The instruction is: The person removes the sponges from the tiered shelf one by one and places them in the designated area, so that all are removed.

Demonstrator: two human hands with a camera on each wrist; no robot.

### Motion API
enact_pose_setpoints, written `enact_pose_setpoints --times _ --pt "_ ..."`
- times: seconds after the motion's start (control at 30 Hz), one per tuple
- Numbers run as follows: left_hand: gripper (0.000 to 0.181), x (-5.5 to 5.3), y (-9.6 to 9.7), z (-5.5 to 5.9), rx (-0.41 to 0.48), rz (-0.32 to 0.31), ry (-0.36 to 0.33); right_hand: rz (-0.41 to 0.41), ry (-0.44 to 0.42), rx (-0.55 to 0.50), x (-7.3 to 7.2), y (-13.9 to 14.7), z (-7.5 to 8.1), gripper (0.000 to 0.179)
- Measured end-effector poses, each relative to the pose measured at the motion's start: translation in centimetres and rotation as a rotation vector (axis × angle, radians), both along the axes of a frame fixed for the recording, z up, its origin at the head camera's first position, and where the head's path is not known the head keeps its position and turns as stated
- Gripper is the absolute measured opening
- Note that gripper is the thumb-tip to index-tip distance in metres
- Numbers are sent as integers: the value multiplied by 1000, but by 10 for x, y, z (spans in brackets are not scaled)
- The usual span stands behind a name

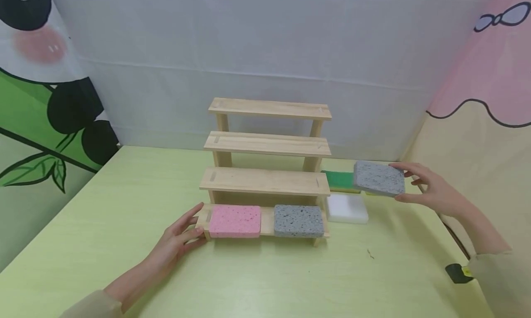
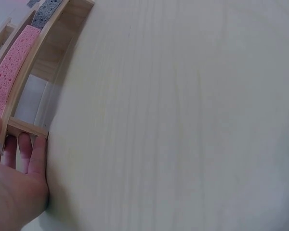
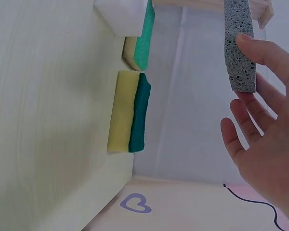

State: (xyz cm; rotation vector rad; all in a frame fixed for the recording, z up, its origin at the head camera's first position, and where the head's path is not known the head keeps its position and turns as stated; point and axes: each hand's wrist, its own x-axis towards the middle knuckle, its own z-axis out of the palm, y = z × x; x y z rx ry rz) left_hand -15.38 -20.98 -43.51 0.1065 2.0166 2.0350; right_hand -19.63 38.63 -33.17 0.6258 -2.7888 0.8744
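My right hand [image 1: 431,189] pinches a speckled grey sponge [image 1: 379,178] by its right end, thumb on one side and fingers on the other. The sponge is raised above the table, right of a four-step wooden rack [image 1: 265,180]. In the right wrist view the thumb presses the porous face of the grey sponge [image 3: 240,53]. My left hand [image 1: 174,237] holds the left end of the rack's lowest step, its fingers [image 2: 37,156] under the board against the leg. On that step lie a pink sponge [image 1: 235,221] at left and another grey sponge [image 1: 298,220] at right.
Right of the rack, a white sponge [image 1: 346,208] lies on the table before a green-topped sponge [image 1: 340,180]. A yellow and green sponge [image 3: 127,113] is beside them. A black and yellow object [image 1: 458,273] sits at the table's right edge. White cloth [image 1: 265,37] hangs behind.
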Motion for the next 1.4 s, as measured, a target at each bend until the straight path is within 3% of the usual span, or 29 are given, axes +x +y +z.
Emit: enact_pose_setpoints --times 0.57,1.03,1.4 --pt "70 2 -1 1 22 -16 19 43 -16 27 0 39 -13 79" --pt "70 1 -1 -1 17 -12 18 -42 -99 72 -5 62 -34 78" --pt "70 0 0 -2 2 -2 9 -64 -166 70 -5 69 -49 76"
